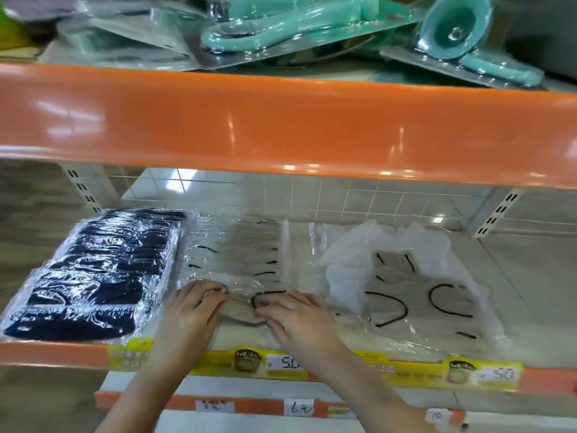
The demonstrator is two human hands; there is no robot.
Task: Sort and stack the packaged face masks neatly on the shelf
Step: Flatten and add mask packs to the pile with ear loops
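Mid shelf (515,276), L to R: row of dark navy masks (93,276) in clear wrap, overlapped front to back. Next, row of beige packaged masks (237,248) w/ black ear loops; left hand (195,303) and right hand (292,310) sit close together on the front pack (240,310), fingers curled, pinching its wrap. R of that, loose beige packs (437,307) half out of a white plastic bag (349,260). Upper shelf: teal blister-pack items (281,23).

Mask row (93,276) at shelf (515,276) left, second row (234,254) beside it, loose packs (406,292) right, blister packs (281,32) on shelf above
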